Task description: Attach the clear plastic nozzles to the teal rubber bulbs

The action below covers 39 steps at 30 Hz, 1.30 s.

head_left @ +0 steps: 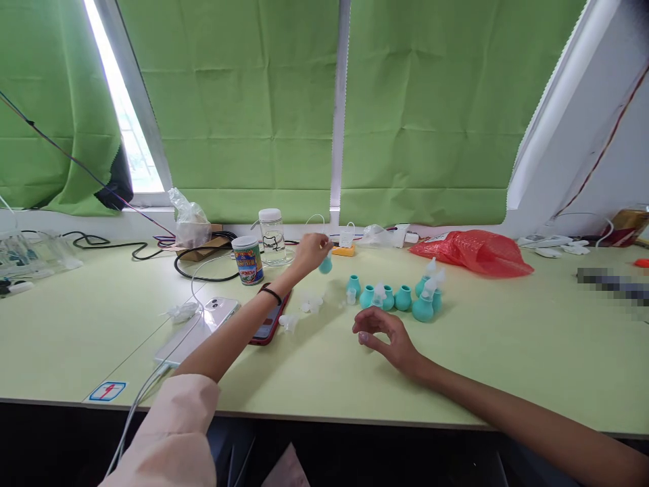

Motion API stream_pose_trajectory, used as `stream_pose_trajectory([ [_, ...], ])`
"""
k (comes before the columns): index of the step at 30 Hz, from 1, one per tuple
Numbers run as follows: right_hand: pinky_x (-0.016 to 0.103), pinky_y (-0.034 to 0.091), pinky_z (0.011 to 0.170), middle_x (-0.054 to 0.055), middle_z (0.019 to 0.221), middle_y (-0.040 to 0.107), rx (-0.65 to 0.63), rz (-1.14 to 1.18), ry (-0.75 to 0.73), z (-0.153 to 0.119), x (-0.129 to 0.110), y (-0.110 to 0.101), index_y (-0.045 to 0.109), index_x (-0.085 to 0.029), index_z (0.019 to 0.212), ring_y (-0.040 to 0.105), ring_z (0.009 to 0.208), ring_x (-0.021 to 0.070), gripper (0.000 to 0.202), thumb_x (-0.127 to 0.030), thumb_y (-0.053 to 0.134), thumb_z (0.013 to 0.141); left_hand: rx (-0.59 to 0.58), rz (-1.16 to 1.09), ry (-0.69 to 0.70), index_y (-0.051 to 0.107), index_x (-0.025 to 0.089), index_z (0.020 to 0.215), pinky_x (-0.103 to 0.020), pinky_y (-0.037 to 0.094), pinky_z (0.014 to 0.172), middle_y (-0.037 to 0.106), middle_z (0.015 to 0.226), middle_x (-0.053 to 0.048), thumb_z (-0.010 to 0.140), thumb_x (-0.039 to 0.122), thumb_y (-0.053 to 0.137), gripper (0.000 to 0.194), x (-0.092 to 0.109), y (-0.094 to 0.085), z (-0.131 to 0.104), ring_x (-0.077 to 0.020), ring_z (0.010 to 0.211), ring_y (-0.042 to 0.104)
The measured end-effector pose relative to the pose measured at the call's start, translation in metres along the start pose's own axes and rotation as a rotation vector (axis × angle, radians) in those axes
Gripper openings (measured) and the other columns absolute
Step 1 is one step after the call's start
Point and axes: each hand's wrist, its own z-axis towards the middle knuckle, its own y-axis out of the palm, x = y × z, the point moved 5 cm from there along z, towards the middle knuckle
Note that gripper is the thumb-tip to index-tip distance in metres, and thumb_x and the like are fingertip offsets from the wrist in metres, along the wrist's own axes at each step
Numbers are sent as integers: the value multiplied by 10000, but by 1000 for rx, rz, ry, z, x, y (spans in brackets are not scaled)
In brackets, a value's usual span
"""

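Note:
My left hand is raised over the back middle of the table, its fingers closed on a small teal bulb that hangs below the fingertips. My right hand rests on the table with fingers curled but apart, holding nothing. Just beyond it stand several teal bulbs, some bearing clear caps; one capped bulb is at the right of the group. A small clear piece stands at the group's left. More clear pieces lie between my hands, and another lies by the red-cased phone.
A red-cased phone lies under my left forearm, beside a white phone with a cable. Behind are a colourful can, a clear jar and black cables. A red plastic bag lies at the back right. Green curtains hang behind.

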Motion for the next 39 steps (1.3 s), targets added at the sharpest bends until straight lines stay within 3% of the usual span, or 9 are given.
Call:
stream_pose_trajectory([
  [3,273,453,592,25,714,545,-7,-41,-3,0,-3,1,467,-175,794,523,622,116,153,-309,502,730,-91,24,-46,614,106,715,-249,382,587,619,679,-85,716,268,457,226,-23,32,2,-171,650,551],
  [6,268,458,579,17,683,539,-19,-58,-12,1,-2,2,473,-172,777,518,603,113,138,-297,502,725,-132,45,-56,605,113,802,-265,385,633,623,728,-88,726,282,440,248,-32,41,0,-190,711,554],
  [10,264,457,565,9,649,532,-32,-86,-26,1,-2,3,482,-172,760,511,578,110,124,-286,505,715,-121,67,-31,488,135,1064,-309,363,742,596,902,-98,723,400,440,435,-23,24,-10,-234,884,504],
  [14,254,448,545,1,613,524,-40,-136,-53,1,-3,5,490,-174,718,499,549,107,98,-270,503,708,48,212,136,425,149,1121,-324,329,803,522,1047,-105,778,353,363,404,4,-1,-34,-232,984,425],
  [18,247,436,520,-2,577,516,-67,-192,-97,0,-4,8,490,-174,670,484,521,104,82,-247,496,708,-315,467,268,572,112,890,-347,367,669,578,848,-148,747,263,427,254,15,27,-65,-276,886,452],
  [21,245,430,511,-4,557,510,-75,-242,-119,-1,-6,9,490,-175,646,477,509,104,82,-229,489,708,-378,504,276,611,89,725,-356,355,636,585,748,-177,722,122,437,176,13,48,-80,-288,842,471],
  [25,243,422,515,-5,546,508,-84,-308,-131,-1,-8,10,494,-175,634,477,507,105,82,-212,484,706,-425,514,307,614,87,685,-353,339,627,592,688,-172,681,17,449,180,10,63,-92,-267,769,510],
  [35,226,408,510,-7,534,509,-82,-378,-137,0,-6,11,494,-164,601,467,495,93,116,-198,468,709,-387,518,464,581,132,809,-417,318,745,598,731,-112,717,43,434,195,12,61,-95,-249,886,476],
  [39,218,404,490,-15,526,496,-64,-355,-95,0,1,11,491,-166,619,458,482,89,103,-208,470,711,-326,218,369,565,166,911,-305,391,712,590,824,-72,717,103,465,227,13,42,-92,-185,852,502],
])
